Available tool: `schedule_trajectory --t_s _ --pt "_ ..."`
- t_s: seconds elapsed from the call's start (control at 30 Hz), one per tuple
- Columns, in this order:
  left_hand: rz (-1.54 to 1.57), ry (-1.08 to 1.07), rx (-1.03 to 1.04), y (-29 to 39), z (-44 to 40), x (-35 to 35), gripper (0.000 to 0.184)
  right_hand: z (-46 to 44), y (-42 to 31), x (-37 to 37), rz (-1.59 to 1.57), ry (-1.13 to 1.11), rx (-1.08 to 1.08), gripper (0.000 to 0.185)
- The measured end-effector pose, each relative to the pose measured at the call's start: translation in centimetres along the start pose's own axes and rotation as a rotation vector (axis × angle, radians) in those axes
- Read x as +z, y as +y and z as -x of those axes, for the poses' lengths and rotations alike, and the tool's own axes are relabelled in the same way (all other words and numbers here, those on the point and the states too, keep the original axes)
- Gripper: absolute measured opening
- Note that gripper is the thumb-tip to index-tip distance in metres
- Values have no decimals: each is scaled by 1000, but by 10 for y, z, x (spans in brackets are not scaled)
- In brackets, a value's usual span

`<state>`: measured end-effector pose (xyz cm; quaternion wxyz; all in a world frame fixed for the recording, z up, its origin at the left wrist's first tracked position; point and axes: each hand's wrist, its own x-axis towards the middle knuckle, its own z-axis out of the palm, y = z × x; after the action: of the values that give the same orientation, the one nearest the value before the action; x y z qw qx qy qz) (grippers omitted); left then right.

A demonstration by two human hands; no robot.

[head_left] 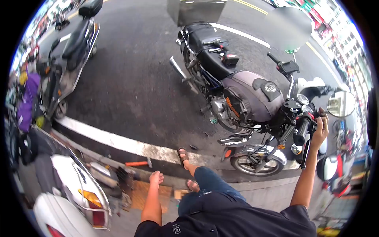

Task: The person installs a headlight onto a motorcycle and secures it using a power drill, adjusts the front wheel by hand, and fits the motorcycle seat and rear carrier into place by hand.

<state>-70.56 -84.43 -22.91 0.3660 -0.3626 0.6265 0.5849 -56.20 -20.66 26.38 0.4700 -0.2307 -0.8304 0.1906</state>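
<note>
My right hand (322, 130) is at the near end of the motorcycle's handlebar, beside the black grip (303, 131) and the lever (305, 156). Its fingers are bent around a part by the round mirror (340, 104); that part is hidden. Lower down, my left hand (156, 178) hangs in the air with loosely bent fingers and nothing in it. The motorcycle (252, 93) stands side-on before me, a grey cover over its tank. Tools (215, 46) and a small dark box (230, 59) rest on its black seat.
An orange-handled hammer (136, 163) lies by the curb, near a cardboard sheet (148, 195). White scooters (65, 173) crowd the lower left, with another scooter (75, 51) parked beyond. A metal box (197, 12) sits behind the motorcycle's seat. More scooters (331, 168) stand at right.
</note>
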Motion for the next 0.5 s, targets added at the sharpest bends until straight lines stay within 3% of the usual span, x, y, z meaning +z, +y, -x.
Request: schedule_trajectory --t_s 0.1,0.2,0.27,0.37,0.5 --pt "-11 -38 142 105 -13 14 34 7 -18 7 -70 114 157 19" --pt "-14 -136 248 192 -22 39 39 18 18 -7 -58 254 321 22" --pt "-111 -175 298 224 -42 45 44 28 48 -23 -65 307 305 21" --pt "-263 -171 149 251 -67 39 46 31 30 -23 -233 302 367 24" --pt "-387 -112 57 327 -112 79 43 33 5 -1 -103 367 416 24"
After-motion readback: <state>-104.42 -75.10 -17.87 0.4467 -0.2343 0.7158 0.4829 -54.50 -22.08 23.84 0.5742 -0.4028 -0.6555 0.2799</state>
